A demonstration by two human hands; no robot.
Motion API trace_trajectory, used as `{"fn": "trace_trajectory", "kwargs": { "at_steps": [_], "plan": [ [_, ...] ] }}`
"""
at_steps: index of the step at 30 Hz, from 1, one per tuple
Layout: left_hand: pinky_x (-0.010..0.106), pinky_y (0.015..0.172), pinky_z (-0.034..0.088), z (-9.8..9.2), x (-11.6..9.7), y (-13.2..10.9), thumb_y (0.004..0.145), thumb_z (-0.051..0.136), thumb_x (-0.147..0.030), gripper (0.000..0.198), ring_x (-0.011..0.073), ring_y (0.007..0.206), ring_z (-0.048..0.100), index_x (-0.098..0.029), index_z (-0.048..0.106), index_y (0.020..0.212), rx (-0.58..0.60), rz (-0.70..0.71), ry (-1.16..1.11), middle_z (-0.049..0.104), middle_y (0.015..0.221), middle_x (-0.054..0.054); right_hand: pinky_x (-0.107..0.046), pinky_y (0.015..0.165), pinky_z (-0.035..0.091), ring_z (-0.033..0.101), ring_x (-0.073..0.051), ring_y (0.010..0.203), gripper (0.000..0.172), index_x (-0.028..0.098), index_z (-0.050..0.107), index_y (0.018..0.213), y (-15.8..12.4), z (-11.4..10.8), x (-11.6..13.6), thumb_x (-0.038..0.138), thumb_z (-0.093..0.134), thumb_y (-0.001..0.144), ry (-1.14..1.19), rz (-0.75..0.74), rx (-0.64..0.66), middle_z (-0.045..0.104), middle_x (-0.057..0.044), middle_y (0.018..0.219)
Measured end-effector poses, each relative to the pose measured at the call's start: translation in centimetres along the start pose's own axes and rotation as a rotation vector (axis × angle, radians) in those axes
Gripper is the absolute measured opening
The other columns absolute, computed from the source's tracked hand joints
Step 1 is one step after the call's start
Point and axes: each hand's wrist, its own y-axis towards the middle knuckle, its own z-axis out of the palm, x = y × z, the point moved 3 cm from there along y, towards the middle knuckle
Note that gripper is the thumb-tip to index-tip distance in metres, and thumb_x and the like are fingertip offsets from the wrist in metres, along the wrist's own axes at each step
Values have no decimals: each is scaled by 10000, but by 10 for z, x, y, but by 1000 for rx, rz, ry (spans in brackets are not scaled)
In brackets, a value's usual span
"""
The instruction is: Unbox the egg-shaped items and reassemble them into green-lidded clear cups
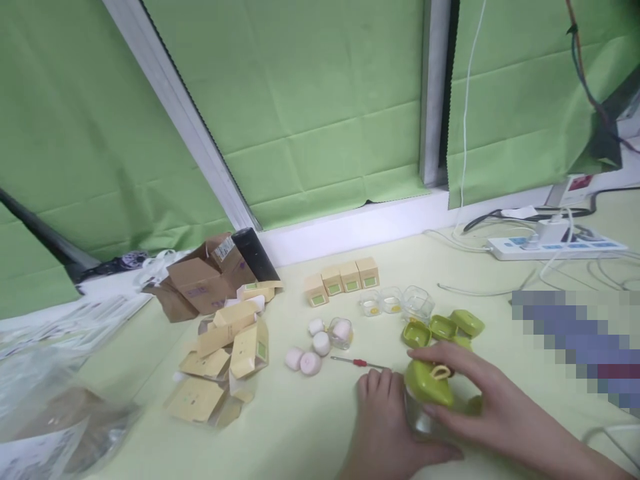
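My left hand (383,417) wraps round a small clear plastic container (419,417) near the table's front edge. On top of that container sits a glossy green lid (425,383) with a pale ring on it, and my right hand (487,393) grips this lid from the right side. More green lids (444,327) lie just beyond my right hand. A thin screwdriver (359,363) with a red middle rests left of the lids, its right end near my left fingers. Several clear containers (391,301) stand behind.
Pale pink, marshmallow-like pieces (311,363) lie mid-table, one inside a clear cup (341,332). Small cardboard boxes (351,275) stand in a row behind. Opened boxes (250,347), a brown carton (205,283) and a plastic bag (65,420) are left; a power strip (555,248) is right.
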Motion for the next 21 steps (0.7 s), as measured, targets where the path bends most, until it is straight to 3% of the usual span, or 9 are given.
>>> {"fn": "trace_trajectory", "kwargs": {
  "at_steps": [3, 5, 14, 21],
  "plan": [
    [444, 849, 305, 0, 3, -5, 516, 713, -554, 640, 268, 900, 467, -213, 552, 1033, 53, 114, 34, 552, 943, 53, -379, 802, 526, 646, -249, 932, 471, 283, 598, 1117, 1, 3, 10, 151, 617, 665, -143, -92, 130, 667, -43, 1041],
    [431, 847, 294, -2, 3, -7, 563, 684, -531, 593, 257, 898, 463, -231, 542, 1054, 88, 120, 27, 548, 950, 46, -355, 765, 533, 649, -238, 908, 472, 282, 603, 1110, 2, 2, 14, 138, 610, 661, -173, -132, 178, 669, -42, 1017],
    [403, 828, 290, 4, 10, -7, 499, 735, -595, 642, 258, 901, 440, -237, 573, 1006, 127, 34, -34, 513, 952, 45, -320, 727, 534, 655, -224, 852, 565, 357, 530, 1269, -2, -1, 16, 219, 643, 733, -159, -266, 311, 670, -37, 978],
    [425, 856, 281, 6, 12, -6, 524, 674, -672, 624, 267, 916, 439, -226, 578, 950, 126, 48, -63, 515, 954, 54, -324, 739, 534, 644, -220, 853, 514, 366, 541, 1256, 1, -1, 17, 298, 673, 763, -143, -229, 380, 654, -35, 962]
  ]
}}
